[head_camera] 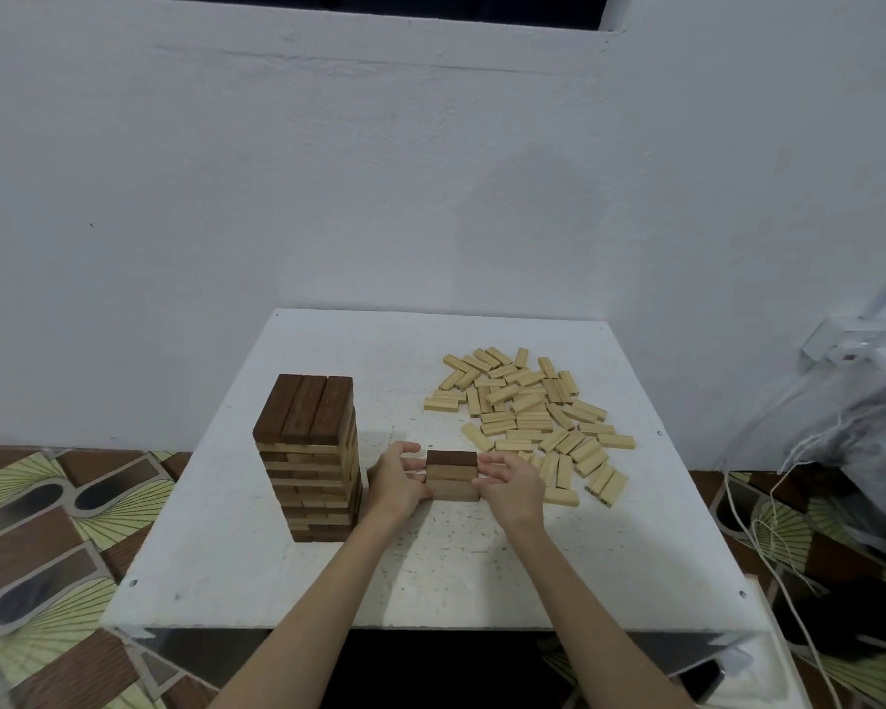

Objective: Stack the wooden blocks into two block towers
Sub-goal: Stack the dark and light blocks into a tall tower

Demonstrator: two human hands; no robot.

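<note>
Wooden blocks, one tower up and one barely begun: at the left of the white table (287, 570) we see the finished tower (309, 460), many layers tall and capped by three dark-stained blocks laid side by side. Just right of it, our left hand (395, 483) and right hand (512, 486) bracket the second tower (452, 475) — a low stub of about three layers, dark on top, paler below. Both hands curl their fingers against its opposite sides, squaring or steadying it by our reading; neither carries a loose block. Further right lies the pile of pale loose blocks (530, 417), scattered flat and overlapping, well apart from the first tower and near the right hand. We judge the job roughly half done, with nearly all of the second tower left to build. Hidden from us: the fingertips behind the stub, its exact layer count, and how many blocks sit buried in the pile — the dim light blurs their edges.
</note>
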